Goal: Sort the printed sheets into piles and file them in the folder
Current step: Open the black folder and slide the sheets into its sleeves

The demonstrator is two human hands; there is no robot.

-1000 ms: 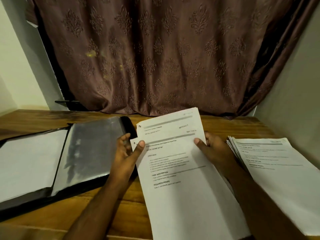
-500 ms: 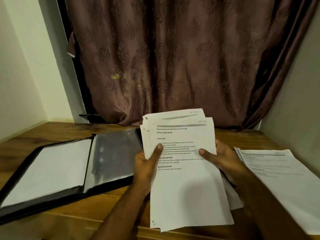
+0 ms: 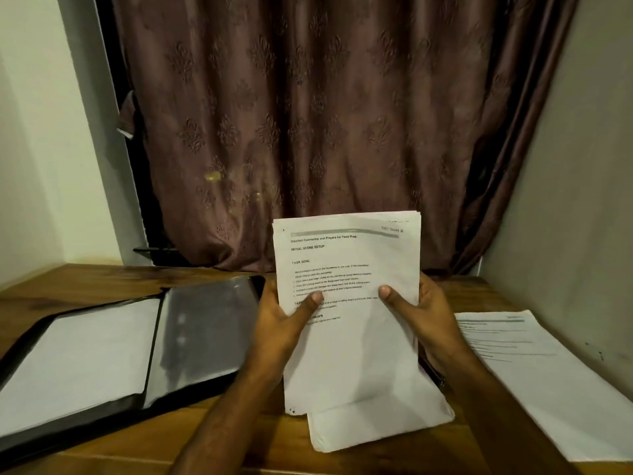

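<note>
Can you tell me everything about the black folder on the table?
The folder lies open and flat on the left side of the wooden table. Its cover looks like black plastic or leather. Inside are clear, shiny sleeves: the left one has a white sheet in it, the right one looks dark and reflects light. Its right edge sits just behind the left hand, though whether they touch cannot be told.
</note>
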